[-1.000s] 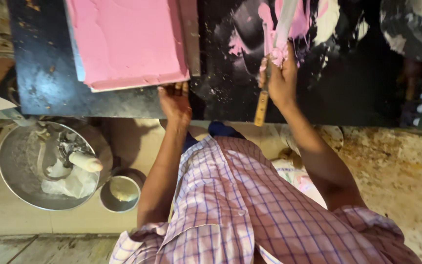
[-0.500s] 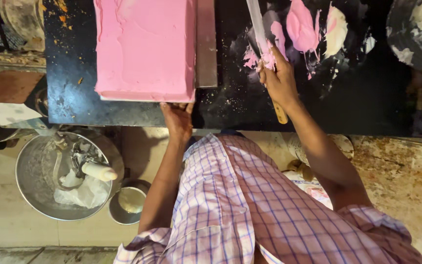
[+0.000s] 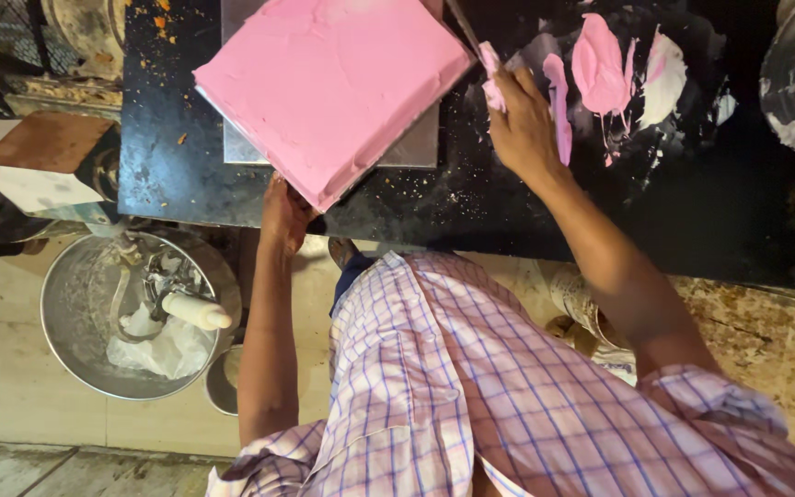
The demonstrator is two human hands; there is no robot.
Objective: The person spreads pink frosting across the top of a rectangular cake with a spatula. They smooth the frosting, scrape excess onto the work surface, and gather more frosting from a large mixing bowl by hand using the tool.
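We see the cake [image 3: 328,87] on a board [image 3: 416,152] atop the counter [image 3: 186,175], left hand [image 3: 285,213] at its near corner. Right hand [image 3: 524,124] w/ spatula [image 3: 471,37] sits right of it; icing smears [image 3: 600,64] farther right. Bowl [image 3: 75,322] on floor, below-left.

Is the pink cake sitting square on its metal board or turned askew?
Askew. The pink cake lies rotated on the metal board, one corner overhanging the counter edge by the left hand.
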